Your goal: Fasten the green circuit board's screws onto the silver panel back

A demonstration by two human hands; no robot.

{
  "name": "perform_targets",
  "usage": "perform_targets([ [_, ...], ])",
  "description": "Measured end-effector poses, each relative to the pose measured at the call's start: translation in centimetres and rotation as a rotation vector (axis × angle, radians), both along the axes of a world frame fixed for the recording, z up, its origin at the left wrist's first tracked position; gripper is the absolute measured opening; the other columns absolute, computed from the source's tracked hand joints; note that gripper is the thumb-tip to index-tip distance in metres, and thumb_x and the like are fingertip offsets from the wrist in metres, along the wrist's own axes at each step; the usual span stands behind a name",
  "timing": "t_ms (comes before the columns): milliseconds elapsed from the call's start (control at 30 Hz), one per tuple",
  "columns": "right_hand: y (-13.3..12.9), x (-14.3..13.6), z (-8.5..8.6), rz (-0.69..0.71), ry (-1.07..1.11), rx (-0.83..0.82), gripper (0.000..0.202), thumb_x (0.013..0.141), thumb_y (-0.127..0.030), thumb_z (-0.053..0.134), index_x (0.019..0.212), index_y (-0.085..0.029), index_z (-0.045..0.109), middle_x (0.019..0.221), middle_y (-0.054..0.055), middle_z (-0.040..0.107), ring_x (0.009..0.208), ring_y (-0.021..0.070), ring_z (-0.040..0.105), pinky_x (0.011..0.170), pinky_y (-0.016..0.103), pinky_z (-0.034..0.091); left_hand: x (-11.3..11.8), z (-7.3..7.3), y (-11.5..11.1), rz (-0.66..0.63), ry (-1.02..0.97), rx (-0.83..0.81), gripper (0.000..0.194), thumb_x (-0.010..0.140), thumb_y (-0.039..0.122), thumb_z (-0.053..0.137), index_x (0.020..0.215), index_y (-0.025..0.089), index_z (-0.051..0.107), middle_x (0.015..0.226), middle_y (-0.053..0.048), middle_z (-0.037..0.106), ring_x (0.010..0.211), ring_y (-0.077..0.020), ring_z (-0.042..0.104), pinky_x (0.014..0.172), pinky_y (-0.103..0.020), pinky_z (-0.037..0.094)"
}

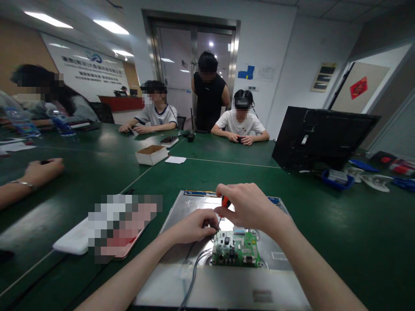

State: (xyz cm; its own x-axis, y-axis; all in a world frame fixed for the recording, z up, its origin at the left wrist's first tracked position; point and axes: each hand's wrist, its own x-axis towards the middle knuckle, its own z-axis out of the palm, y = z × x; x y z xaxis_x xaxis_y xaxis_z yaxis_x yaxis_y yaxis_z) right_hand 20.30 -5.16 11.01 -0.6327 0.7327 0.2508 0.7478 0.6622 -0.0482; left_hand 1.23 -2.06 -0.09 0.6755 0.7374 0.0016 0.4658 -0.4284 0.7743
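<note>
My right hand is closed around the red and black handle of a screwdriver, which points down at the upper left corner of a green circuit board. Beside the screwdriver's tip, my left hand has its fingers pinched together at that same corner. Whatever lies between those fingertips is hidden. The board sits on the silver back of a flat display panel lying in front of me. A grey cable runs from the board's left side toward the panel's near edge.
Two phones, one white and one pink, lie left of the panel. Farther off are an open white box, a black monitor and a blue tray. Several people are around the green table; another person's hand rests at left.
</note>
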Motion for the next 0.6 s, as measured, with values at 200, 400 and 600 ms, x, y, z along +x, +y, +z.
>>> perform_targets([
  [200,-0.33,0.21,0.24,0.05,0.053,-0.057,0.027,0.078,-0.019,0.055,0.105,-0.019,0.052,0.091,0.003,0.068,0.071,0.0147,0.059,0.054,0.027,0.024,-0.11,-0.4,0.34,-0.024,-0.016,0.012,0.013,0.072,0.013,0.057,0.084,0.017,0.062,0.08,-0.001,0.063,0.074,-0.0161,0.054,0.067,-0.026,0.043],
  [400,-0.04,0.02,-0.01,0.012,0.046,-0.019,0.022,0.083,-0.024,0.056,0.104,-0.02,0.051,0.086,0.002,0.069,0.069,0.0156,0.06,0.052,0.026,0.02,0.0,0.02,-0.13,0.012,-0.013,0.011,0.013,0.073,0.014,0.056,0.083,0.017,0.062,0.077,0.0,0.061,0.071,-0.0154,0.053,0.064,-0.025,0.041],
  [600,0.02,0.01,-0.06,-0.015,0.004,0.001,0.015,0.086,-0.031,0.056,0.096,-0.021,0.054,0.079,0.0,0.069,0.065,0.015,0.058,0.051,0.026,0.02,-0.06,-0.03,-0.12,0.015,-0.017,-0.003,0.012,0.074,0.015,0.057,0.085,0.017,0.062,0.079,0.0,0.061,0.072,-0.0158,0.054,0.066,-0.026,0.042],
])
